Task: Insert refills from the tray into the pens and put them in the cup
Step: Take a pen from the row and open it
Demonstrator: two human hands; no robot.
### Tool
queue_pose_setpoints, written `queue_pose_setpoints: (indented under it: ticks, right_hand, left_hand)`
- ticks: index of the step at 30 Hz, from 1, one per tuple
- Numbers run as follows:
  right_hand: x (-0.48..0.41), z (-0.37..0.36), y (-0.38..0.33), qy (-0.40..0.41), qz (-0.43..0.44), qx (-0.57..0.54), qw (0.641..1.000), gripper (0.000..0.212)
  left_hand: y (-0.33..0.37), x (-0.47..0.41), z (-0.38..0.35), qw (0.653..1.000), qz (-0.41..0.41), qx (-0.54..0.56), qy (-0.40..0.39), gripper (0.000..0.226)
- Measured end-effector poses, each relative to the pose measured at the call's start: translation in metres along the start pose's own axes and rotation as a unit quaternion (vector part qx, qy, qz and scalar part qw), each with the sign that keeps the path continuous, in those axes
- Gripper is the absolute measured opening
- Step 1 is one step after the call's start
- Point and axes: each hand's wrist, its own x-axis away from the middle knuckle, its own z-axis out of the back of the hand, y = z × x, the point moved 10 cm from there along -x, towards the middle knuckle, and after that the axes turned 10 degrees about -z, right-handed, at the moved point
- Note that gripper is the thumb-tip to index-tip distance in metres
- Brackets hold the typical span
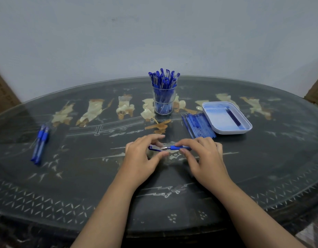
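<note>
At desk (pixel 83 176) centre: grip of the right hand (pixel 203 155) closed round the pen (pixel 178 147), long axis left–right, nib toward the left hand (pixel 141 157), whose grip pinches a small blue piece (pixel 153 149), probably its cap; cup (pixel 163 104) stands beyond

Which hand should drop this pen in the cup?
Right, probably: right hand grips the pen; left hand only pinches a blue piece at its tip. The cup stands straight ahead, between both.
</note>
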Motion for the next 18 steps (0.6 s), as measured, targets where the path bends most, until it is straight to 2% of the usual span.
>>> queue_pose_setpoints:
  ticks: [2,3,6,10,14,18]
  right_hand:
    - [0.0002,-0.0003,-0.0004,-0.002,0.001,0.002,1.0,0.018]
    - [0.0002,-0.0006,-0.0006,-0.003,0.001,0.002,1.0,0.018]
    - [-0.0001,-0.0003,-0.0006,-0.004,-0.001,0.0,1.0,0.018]
    - [0.0,0.0,0.0002,-0.004,-0.003,-0.004,1.0,0.018]
    - [0.0001,-0.0003,-0.0003,-0.004,-0.002,-0.003,1.0,0.018]
    - [0.0,0.0008,-0.0003,-0.004,-0.001,-0.006,1.0,0.018]
  left_hand:
    - [0.0007,-0.0005,0.002,1.0,-0.012,-0.011,0.005,0.012]
    - [0.0004,-0.0008,0.0021,1.0,-0.011,-0.02,0.003,0.011]
    - [0.0002,-0.0009,0.002,0.999,-0.006,-0.032,0.001,0.024]
    - [0.0005,-0.0002,0.0021,1.0,0.001,-0.008,0.001,0.03]
    - [0.0005,-0.0005,0.0033,1.0,-0.003,-0.018,0.005,0.003]
    - [-0.0024,0.0001,0.0023,0.999,0.007,-0.031,0.004,0.033]
